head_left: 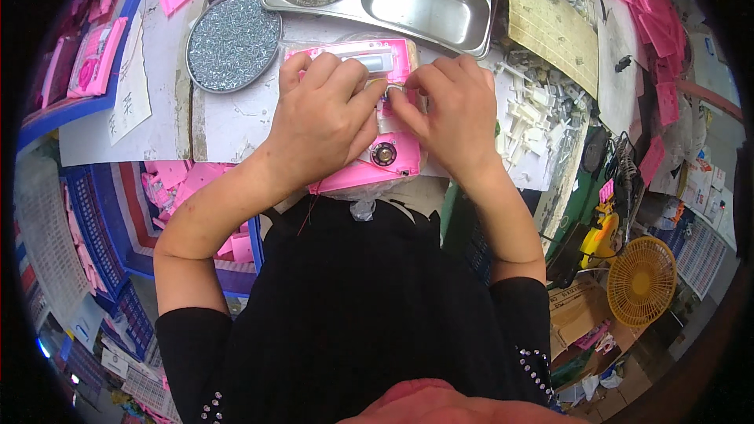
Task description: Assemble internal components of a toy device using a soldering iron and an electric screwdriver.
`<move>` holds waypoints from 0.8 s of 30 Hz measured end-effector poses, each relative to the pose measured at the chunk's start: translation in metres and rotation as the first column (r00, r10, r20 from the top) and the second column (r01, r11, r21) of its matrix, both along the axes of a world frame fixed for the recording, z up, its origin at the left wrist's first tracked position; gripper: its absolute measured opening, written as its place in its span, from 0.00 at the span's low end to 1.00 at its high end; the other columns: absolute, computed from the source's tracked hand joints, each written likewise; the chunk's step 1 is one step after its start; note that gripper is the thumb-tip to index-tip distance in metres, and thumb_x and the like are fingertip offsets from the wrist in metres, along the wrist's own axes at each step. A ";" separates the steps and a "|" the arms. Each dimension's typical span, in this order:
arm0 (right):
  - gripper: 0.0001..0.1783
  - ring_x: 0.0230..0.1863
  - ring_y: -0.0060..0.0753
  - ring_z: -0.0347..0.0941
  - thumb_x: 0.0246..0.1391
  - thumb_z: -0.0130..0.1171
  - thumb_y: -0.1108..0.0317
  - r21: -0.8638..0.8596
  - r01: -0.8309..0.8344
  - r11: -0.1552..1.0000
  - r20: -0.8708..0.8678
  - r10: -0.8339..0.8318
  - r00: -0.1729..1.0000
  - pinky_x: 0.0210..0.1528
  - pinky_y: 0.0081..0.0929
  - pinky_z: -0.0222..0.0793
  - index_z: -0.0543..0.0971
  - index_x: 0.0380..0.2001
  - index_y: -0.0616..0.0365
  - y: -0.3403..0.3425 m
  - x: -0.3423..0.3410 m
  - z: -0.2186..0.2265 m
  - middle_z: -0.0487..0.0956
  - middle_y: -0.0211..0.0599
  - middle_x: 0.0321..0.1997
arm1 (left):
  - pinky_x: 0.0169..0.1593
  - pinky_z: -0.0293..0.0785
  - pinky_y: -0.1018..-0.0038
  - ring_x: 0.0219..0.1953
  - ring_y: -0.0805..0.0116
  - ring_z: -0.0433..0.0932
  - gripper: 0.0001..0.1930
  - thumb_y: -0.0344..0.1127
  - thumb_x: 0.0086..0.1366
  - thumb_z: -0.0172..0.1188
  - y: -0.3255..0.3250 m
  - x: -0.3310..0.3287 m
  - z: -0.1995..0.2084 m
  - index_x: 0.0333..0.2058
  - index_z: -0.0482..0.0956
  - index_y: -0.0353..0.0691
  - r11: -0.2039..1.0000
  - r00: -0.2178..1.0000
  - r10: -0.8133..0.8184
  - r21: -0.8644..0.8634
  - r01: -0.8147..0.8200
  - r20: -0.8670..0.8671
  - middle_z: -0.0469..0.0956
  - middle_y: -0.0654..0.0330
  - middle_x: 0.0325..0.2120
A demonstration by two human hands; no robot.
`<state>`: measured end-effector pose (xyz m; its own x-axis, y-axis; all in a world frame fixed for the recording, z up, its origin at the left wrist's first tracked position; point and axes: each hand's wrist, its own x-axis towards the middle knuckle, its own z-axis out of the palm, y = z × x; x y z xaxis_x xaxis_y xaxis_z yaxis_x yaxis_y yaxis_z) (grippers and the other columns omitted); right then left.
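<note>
A pink plastic housing [345, 180] lies in front of me on the worktable, with a small round speaker [384, 155] in its lower part and a pale grey panel [375, 62] near its top. My left hand [328, 106] rests over the left side of the housing, fingers curled and pinched. Opposite it, my right hand [452, 106] is also closed, its thumb and forefinger at the middle of the housing. The fingertips of both hands nearly meet over one spot. Whatever small piece sits between them is too hidden to name. A thin red wire hangs below the housing.
A round dish [191, 59] of small screws stands at the left. Behind the housing is a metal tray [373, 19] with springs in its compartments. White plastic parts [534, 118] lie to the right. Blue crates [102, 220] hold pink pieces; a yellow fan [642, 281] stands lower right.
</note>
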<state>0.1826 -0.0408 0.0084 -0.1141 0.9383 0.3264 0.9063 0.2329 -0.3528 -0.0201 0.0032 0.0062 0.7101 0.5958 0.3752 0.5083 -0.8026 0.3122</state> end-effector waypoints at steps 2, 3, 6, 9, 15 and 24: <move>0.11 0.35 0.40 0.72 0.47 0.69 0.59 -0.022 -0.015 1.000 0.054 0.016 0.998 0.43 0.40 0.62 0.79 0.22 0.53 0.001 -0.002 0.004 0.76 0.31 0.26 | 0.56 0.57 0.61 0.42 0.66 0.73 0.17 0.36 0.55 0.66 -0.003 -0.001 -0.003 0.45 0.86 0.45 1.000 1.000 0.001 -0.002 -0.001 -0.004 0.75 0.66 0.37; 0.11 0.35 0.40 0.72 0.47 0.69 0.60 -0.015 -0.028 1.000 0.077 0.029 0.997 0.43 0.40 0.62 0.79 0.22 0.53 0.001 -0.002 0.005 0.77 0.31 0.25 | 0.56 0.57 0.60 0.43 0.67 0.74 0.17 0.36 0.55 0.66 -0.003 -0.001 -0.004 0.45 0.86 0.45 1.000 1.000 -0.014 0.015 0.014 0.010 0.76 0.66 0.38; 0.11 0.34 0.42 0.74 0.48 0.68 0.61 -0.064 -0.052 0.997 0.036 0.055 0.998 0.42 0.42 0.64 0.79 0.22 0.54 0.004 0.004 0.005 0.78 0.34 0.24 | 0.57 0.57 0.59 0.46 0.67 0.75 0.17 0.36 0.55 0.66 -0.005 0.000 -0.009 0.45 0.86 0.44 0.998 0.998 -0.049 0.050 0.047 0.032 0.79 0.65 0.42; 0.10 0.32 0.44 0.75 0.49 0.67 0.62 -0.191 -0.065 0.979 -0.127 0.041 0.991 0.40 0.44 0.67 0.80 0.23 0.56 0.008 0.012 0.003 0.79 0.36 0.24 | 0.58 0.57 0.58 0.48 0.68 0.76 0.17 0.35 0.55 0.67 -0.007 0.003 -0.009 0.45 0.86 0.43 0.996 0.998 -0.064 0.066 0.064 0.006 0.81 0.65 0.45; 0.08 0.31 0.47 0.76 0.51 0.67 0.64 -0.319 -0.025 0.947 -0.324 -0.085 0.942 0.36 0.44 0.71 0.82 0.26 0.57 0.004 0.014 0.004 0.80 0.38 0.23 | 0.58 0.58 0.58 0.47 0.68 0.77 0.17 0.35 0.55 0.67 -0.005 0.004 -0.006 0.45 0.85 0.41 0.995 0.997 -0.077 0.062 0.078 -0.016 0.81 0.65 0.44; 0.10 0.34 0.50 0.77 0.51 0.67 0.63 -0.278 -0.066 0.958 -0.012 0.065 0.998 0.38 0.45 0.73 0.79 0.27 0.59 0.012 0.007 0.010 0.80 0.45 0.26 | 0.60 0.57 0.57 0.47 0.68 0.77 0.16 0.35 0.54 0.67 -0.004 0.005 -0.007 0.42 0.85 0.41 0.996 0.997 -0.076 0.051 0.078 -0.026 0.81 0.64 0.43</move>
<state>0.1895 -0.0283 0.0179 -0.1780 0.9826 0.0538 0.8912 0.1841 -0.4145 -0.0147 -0.0011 -0.0008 0.7622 0.5192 0.3867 0.4513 -0.8543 0.2578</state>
